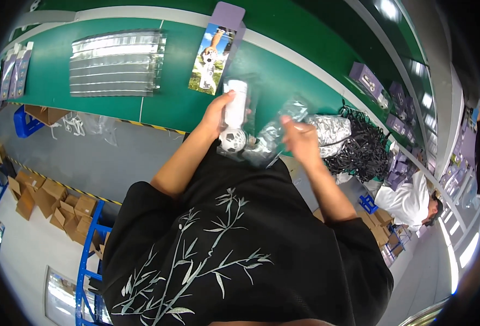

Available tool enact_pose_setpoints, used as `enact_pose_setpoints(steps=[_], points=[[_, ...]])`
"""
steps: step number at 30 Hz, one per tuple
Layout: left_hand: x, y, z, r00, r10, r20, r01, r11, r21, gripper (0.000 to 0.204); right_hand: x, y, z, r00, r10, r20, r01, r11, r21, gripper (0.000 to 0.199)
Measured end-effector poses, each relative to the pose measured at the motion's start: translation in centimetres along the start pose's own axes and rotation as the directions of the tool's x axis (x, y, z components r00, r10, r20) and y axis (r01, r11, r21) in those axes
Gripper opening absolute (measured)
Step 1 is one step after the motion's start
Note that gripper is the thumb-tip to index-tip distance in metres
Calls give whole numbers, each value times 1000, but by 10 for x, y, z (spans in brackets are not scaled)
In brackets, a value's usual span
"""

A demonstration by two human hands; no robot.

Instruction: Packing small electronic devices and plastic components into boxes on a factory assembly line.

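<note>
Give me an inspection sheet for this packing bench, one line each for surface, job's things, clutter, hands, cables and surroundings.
Surface: green bench top with a pale edge strip.
Job's things: white cylinder with a small football-patterned ball below it, in the left hand; crinkled clear plastic bag at the right hand.
Clutter: stack of clear blister trays; printed backing card; silver foil bags; purple boxes.
Hands: left closed around the cylinder; right blurred, gripping the bag.
Cables: heap of black cords on the bench.
Surroundings: flattened cardboard boxes, blue rack, another person in white nearby.
</note>
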State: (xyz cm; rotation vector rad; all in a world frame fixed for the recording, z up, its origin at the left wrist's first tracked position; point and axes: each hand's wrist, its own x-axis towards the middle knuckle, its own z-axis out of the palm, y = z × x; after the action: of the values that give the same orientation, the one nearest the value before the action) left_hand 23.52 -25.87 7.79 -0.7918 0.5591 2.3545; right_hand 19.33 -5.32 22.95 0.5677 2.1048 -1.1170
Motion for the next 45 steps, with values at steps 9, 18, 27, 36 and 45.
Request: enact_pose_setpoints(steps=[9,18,27,36,45], points=[[8,26,20,976,-41,216,116,931,-347,69,130,15,-58,743,-668,41,443,445,-779,27],[7,41,61,944,-329,27,328,944,12,87,80,-66,11,222,-510,831,909,-201,-366,42],[40,76,22,864,503,16,-305,498,812,88,190,-49,-58,840,-482,249,524,602,-602,48],[36,105,53,901,179,394,-402,686,607,94,198,-106,-53,967,-246,-62,222,700,678,41],[84,117,74,921,381,77,-339,691,638,65,300,-30,-110,953,-263,-153,283,951,128,37]])
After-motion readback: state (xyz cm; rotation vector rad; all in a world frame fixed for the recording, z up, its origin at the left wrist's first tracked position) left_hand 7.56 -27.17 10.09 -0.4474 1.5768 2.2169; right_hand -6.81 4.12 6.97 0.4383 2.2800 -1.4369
